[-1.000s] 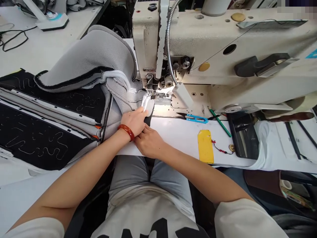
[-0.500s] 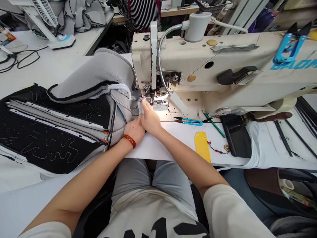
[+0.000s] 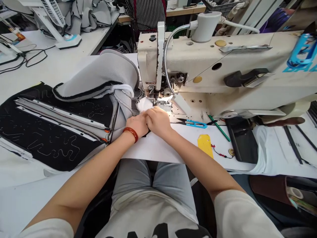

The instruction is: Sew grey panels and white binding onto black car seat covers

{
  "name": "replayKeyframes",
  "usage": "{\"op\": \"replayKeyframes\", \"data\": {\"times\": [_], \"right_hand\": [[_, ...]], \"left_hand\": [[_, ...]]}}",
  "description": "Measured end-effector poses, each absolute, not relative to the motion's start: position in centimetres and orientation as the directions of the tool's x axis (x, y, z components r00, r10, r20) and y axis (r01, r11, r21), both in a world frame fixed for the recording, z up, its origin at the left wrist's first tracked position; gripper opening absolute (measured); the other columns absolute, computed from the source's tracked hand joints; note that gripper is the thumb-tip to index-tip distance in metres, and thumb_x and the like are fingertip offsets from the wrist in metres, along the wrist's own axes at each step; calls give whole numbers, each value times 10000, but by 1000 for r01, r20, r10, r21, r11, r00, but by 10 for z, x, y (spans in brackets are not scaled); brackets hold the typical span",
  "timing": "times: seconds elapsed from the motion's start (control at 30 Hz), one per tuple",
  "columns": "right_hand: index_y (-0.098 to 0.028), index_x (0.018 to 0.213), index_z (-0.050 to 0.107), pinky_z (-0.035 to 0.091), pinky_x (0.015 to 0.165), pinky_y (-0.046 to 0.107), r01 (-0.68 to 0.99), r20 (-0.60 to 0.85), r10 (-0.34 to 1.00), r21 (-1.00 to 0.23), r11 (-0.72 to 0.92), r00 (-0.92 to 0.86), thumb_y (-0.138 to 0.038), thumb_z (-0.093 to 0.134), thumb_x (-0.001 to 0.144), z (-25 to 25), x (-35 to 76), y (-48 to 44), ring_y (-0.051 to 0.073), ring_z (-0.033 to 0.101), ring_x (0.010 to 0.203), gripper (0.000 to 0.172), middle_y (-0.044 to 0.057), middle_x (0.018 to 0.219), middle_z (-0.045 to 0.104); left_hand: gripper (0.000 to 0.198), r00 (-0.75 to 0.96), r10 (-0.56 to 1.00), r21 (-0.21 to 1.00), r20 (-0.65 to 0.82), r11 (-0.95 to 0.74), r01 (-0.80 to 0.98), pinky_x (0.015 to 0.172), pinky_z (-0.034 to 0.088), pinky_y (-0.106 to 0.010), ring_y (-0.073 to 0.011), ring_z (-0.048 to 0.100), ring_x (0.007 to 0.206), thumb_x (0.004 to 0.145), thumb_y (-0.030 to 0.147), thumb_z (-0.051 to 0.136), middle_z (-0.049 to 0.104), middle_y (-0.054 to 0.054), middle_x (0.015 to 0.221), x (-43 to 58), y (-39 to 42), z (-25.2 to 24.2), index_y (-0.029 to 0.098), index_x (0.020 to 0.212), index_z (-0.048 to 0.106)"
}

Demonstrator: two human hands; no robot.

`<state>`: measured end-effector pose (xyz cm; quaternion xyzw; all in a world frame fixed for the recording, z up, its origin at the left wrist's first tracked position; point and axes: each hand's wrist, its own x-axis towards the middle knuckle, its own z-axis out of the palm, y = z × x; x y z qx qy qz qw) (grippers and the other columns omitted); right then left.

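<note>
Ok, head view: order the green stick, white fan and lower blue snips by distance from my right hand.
1. Lower blue snips, right of your right hand.
2. Green stick, past the snips.
3. White fan, back left.

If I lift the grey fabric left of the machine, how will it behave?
The grey fabric should bend readily, as it already curves and folds. It is probably springy: its upper part bulges up, rounded. The mesh-like surface suggests little slipping.

Left hand [image 3: 137,125] touching right hand [image 3: 158,122], fabric [image 3: 106,71], sewing machine [image 3: 203,59]
</note>
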<state>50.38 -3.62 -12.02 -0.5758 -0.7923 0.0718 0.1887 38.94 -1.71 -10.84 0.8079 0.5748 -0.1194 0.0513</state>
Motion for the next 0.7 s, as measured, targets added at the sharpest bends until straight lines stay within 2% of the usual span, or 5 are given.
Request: {"op": "replayKeyframes", "data": {"times": [0.1,0.23,0.33,0.53,0.7], "right_hand": [[-120,911,710,497,772,369,834,280,866,-263,485,-415,-91,357,915,-148,510,-74,246,610,858,354,120,869,709],[-83,1039,694,432,1041,440,701,387,708,-188,688,-590,-138,422,948,-176,492,-94,263,598,1038,293,175,1104,696],[-86,998,703,394,1101,470,701,333,719,-194,686,-611,-123,442,939,-178,484,-92,265,620,998,269,177,1029,708],[-75,1034,720,409,1105,456,754,271,771,-187,629,-576,-104,469,926,-173,495,-80,272,627,1046,275,164,1011,729],[-72,1014,742,381,1129,455,754,284,776,-208,623,-563,-113,476,926,-179,502,-66,263,640,1011,283,151,971,742]], "left_hand": [[440,347,904,-53,-250,-370,927,905,515,-400,-267,668,1061,885,221,461,659,-74,1285,390,-10,-105,293,1292,611],[380,352,885,-57,-304,-386,921,829,518,-402,-273,679,984,926,228,416,698,-79,1210,395,-9,-103,277,1212,663],[346,385,864,-98,-324,-435,895,772,517,-368,-244,686,921,923,212,429,674,-76,1259,397,-11,-105,263,1171,664],[383,410,867,-109,-282,-454,884,770,522,-381,-232,671,948,942,208,400,498,-39,1494,401,-6,-111,261,1257,611],[358,401,890,-84,-219,-426,901,736,490,-356,-207,659,854,976,228,352,596,-72,1331,414,2,-113,218,1164,657]]}}
